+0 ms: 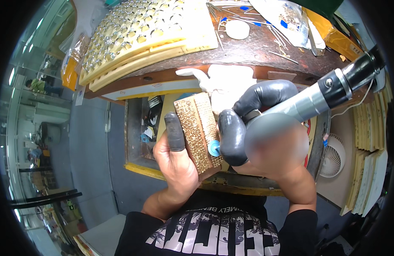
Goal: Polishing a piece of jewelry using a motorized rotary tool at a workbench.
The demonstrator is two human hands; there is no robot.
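My left hand [178, 168], a black finger cot on its thumb, grips a wooden block [210, 173] by its sides. Rows of small gold-coloured metal pieces [189, 130] cover the block's upper face. In my right hand [233, 138], which wears black finger cots, is a grey and black rotary handpiece [306, 102] pointing down to the left. Its small blue wheel [213, 148] is at the block's right side, over the gold pieces; whether it touches them I cannot tell. A grey blur covers part of the right hand.
An open drawer with a yellow front edge [145, 171] lies below my hands. On the wooden bench [265, 49] are a tray of shiny round pieces [141, 38], a white round object [237, 30] and several thin rods [280, 36]. A fan [332, 155] stands right, beside stacked boards [367, 128].
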